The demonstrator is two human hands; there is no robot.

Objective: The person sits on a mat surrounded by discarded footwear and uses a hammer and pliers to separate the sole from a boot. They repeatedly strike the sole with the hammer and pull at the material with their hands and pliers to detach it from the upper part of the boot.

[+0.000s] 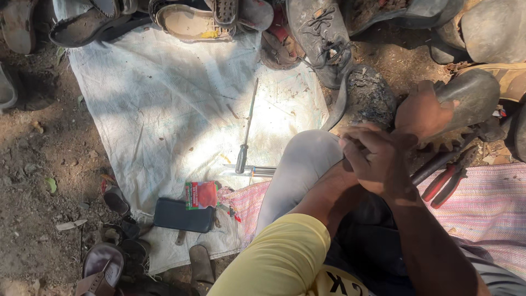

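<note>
My right hand [424,112] gripped the worn shoe's [466,101] heel end, toe pointing right, beside the white sack's [164,109] right edge. My left hand [375,159], nearer me, was clenched just below it; its contents hidden.

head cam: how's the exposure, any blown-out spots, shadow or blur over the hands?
Head view: hard dappled sunlight; the white sack cloth is blown out around the screwdriver, its left part in soft shade. Right hand and left hand are sunlit but slightly soft, so what they grip is hard to tell. The worn shoe and red-handled pliers read clearly.
</note>
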